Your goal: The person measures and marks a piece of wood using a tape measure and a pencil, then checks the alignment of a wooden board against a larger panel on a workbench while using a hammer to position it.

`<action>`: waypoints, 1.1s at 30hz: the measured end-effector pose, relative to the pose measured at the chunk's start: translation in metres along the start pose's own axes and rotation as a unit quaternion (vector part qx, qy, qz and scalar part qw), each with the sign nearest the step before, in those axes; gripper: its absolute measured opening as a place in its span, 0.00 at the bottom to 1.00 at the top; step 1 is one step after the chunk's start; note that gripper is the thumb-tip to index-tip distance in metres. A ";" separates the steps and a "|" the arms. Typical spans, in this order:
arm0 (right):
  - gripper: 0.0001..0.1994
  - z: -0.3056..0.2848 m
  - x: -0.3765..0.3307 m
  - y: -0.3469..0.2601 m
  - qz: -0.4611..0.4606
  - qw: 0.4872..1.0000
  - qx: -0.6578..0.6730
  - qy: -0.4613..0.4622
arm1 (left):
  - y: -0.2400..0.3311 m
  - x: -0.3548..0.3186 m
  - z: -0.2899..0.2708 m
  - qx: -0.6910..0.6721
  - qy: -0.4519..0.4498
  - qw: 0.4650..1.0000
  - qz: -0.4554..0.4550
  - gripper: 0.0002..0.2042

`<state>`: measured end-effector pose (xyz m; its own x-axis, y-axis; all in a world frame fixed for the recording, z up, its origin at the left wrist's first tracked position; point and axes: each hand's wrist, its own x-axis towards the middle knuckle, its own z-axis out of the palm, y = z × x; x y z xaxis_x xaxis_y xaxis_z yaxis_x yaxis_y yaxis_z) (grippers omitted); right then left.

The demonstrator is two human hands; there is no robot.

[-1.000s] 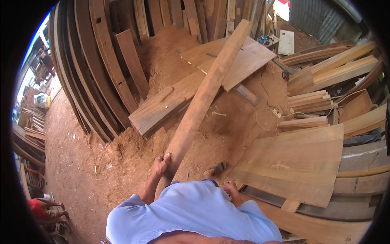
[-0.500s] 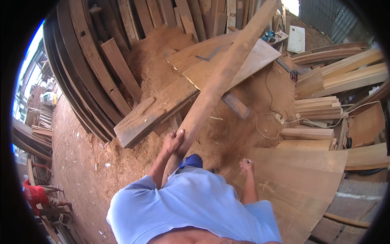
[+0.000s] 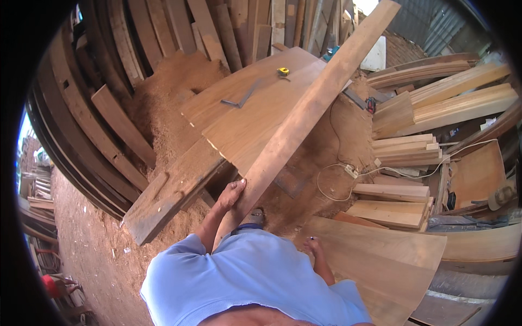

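The left hand (image 3: 234,194) is closed on the left edge of a long plank (image 3: 312,106), thumb on the upper face; the fingers beneath are hidden. The grip is near the plank's lower end, which reaches the person's shirt (image 3: 255,280), so most of its length stretches beyond the hand, up and to the right. It passes over the right-hand side of a broad wooden panel (image 3: 217,120); I cannot tell whether the two touch.

The right hand (image 3: 315,248) is well apart from the plank, over the left part of a wide board (image 3: 391,263). Its fingers are curled, and something small shows at the fingertips; I cannot tell what it is or how firmly it is held.

Counted: one plank in the left hand; one metal square (image 3: 241,100) on the panel, toward its left corner; one yellow tape measure (image 3: 283,71), nearer the far corner. One thick timber (image 3: 176,182) lies by the panel's near-left edge, with one short stick (image 3: 154,188) on it. On the ground to the right are one white socket block (image 3: 351,171) with a cord and one red-and-black tool (image 3: 371,105). The upright boards (image 3: 261,32) behind are too crowded to count.
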<state>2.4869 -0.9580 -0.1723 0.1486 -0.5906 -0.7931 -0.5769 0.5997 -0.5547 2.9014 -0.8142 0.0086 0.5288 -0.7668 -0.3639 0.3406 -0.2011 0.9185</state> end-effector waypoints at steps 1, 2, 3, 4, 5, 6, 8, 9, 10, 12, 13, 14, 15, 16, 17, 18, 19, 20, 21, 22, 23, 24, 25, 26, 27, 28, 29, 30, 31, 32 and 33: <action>0.11 -0.014 0.018 0.006 -0.020 1.000 -0.018 0.015 | 0.011 0.017 0.006 0.015 -0.022 1.000 0.001 0.22; 0.11 -0.042 0.044 0.021 -0.038 0.998 -0.036 0.041 | 0.022 0.036 0.016 0.023 -0.054 0.998 0.002 0.23; 0.11 -0.045 0.049 0.019 -0.052 0.996 -0.061 0.043 | 0.028 0.047 0.015 0.040 -0.064 0.997 -0.003 0.23; 0.11 -0.044 0.051 0.021 -0.041 0.999 -0.012 0.024 | 0.037 0.058 0.013 0.054 -0.092 0.993 -0.042 0.23; 0.11 -0.047 0.052 0.022 -0.029 0.999 0.038 0.007 | 0.040 0.066 0.016 0.060 -0.078 0.994 -0.046 0.23; 0.11 -0.049 0.051 0.008 -0.024 0.996 0.089 -0.011 | 0.043 0.077 0.023 0.067 -0.064 0.995 -0.045 0.23; 0.12 -0.036 0.037 -0.030 0.000 1.000 0.014 0.008 | 0.044 0.093 0.033 0.073 -0.038 0.995 -0.047 0.23; 0.12 -0.030 0.031 -0.042 0.016 1.000 -0.014 0.023 | 0.048 0.099 0.041 0.082 -0.040 0.995 -0.051 0.23; 0.12 -0.023 0.024 -0.061 0.018 0.999 -0.030 0.015 | 0.050 0.100 0.043 0.089 -0.035 0.994 -0.057 0.23; 0.11 -0.021 0.024 -0.088 0.020 0.999 -0.050 0.007 | 0.046 0.110 0.055 0.086 -0.039 0.994 -0.054 0.23; 0.11 -0.023 0.030 -0.098 0.026 0.998 -0.058 -0.002 | 0.048 0.113 0.062 0.070 -0.040 0.996 -0.045 0.24; 0.11 -0.025 0.037 -0.107 0.032 0.997 -0.066 -0.014 | 0.049 0.112 0.069 0.047 -0.038 0.998 -0.027 0.24; 0.11 -0.029 0.049 -0.115 0.033 0.996 -0.073 -0.028 | 0.055 0.112 0.079 0.027 -0.033 0.999 -0.005 0.25; 0.11 -0.040 0.067 -0.113 0.037 0.993 -0.107 -0.038 | 0.061 0.118 0.089 0.046 -0.042 0.998 0.011 0.25; 0.11 -0.051 0.086 -0.113 0.041 0.988 -0.142 -0.049 | 0.064 0.120 0.102 0.062 -0.031 0.996 0.047 0.24; 0.11 -0.063 0.109 -0.117 0.042 0.982 -0.176 -0.059 | 0.084 0.116 0.119 0.079 -0.021 0.993 0.087 0.24; 0.11 -0.070 0.122 -0.126 -0.012 0.980 -0.192 -0.057 | 0.097 0.111 0.128 0.095 0.001 0.988 0.122 0.24; 0.11 -0.079 0.136 -0.137 -0.066 0.974 -0.210 -0.054 | 0.102 0.115 0.134 0.039 -0.011 0.992 0.123 0.23; 0.11 -0.083 0.146 -0.146 -0.120 0.964 -0.231 -0.059 | 0.110 0.112 0.139 0.049 -0.010 0.991 0.123 0.23; 0.11 -0.089 0.154 -0.155 -0.095 0.981 -0.161 -0.054 | 0.122 0.110 0.147 0.059 -0.006 0.991 0.123 0.23; 0.10 -0.096 0.161 -0.165 -0.069 0.992 -0.091 -0.048 | 0.129 0.109 0.155 0.069 -0.002 0.990 0.123 0.23; 0.10 -0.098 0.167 -0.180 -0.045 0.997 -0.026 -0.050 | 0.122 0.117 0.157 0.071 0.016 0.985 0.155 0.23; 0.10 -0.105 0.171 -0.191 -0.052 0.994 -0.077 -0.058 | 0.126 0.115 0.164 0.072 0.026 0.986 0.145 0.23; 0.10 -0.112 0.173 -0.200 -0.060 0.988 -0.128 -0.066 | 0.131 0.112 0.172 0.073 0.037 0.988 0.135 0.23; 0.10 -0.123 0.177 -0.209 -0.069 0.980 -0.177 -0.067 | 0.139 0.109 0.186 0.071 0.043 0.989 0.126 0.23; 0.10 -0.137 0.186 -0.212 -0.071 0.975 -0.198 -0.070 | 0.146 0.107 0.204 0.056 0.057 0.986 0.148 0.23; 0.10 -0.149 0.193 -0.214 -0.073 0.971 -0.218 -0.072 | 0.145 0.111 0.217 0.042 0.066 0.982 0.173 0.23; 0.10 -0.158 0.200 -0.215 -0.076 0.965 -0.240 -0.078 | 0.144 0.112 0.226 0.031 0.080 0.976 0.198 0.23; 0.09 -0.169 0.208 -0.214 -0.076 0.965 -0.238 -0.078 | 0.143 0.114 0.236 0.020 0.092 0.971 0.221 0.23; 0.08 -0.181 0.215 -0.213 -0.075 0.966 -0.236 -0.077 | 0.144 0.116 0.246 0.016 0.099 0.971 0.218 0.23; 0.08 -0.187 0.221 -0.212 -0.073 0.967 -0.232 -0.078 | 0.143 0.117 0.251 0.005 0.089 0.971 0.220 0.23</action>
<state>2.4914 -1.3167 -0.1831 0.3549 -0.5400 -0.7632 -0.8336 0.1867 -0.5198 2.8165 -1.0858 0.1365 0.7479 -0.6622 0.0450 0.0430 0.1160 0.9923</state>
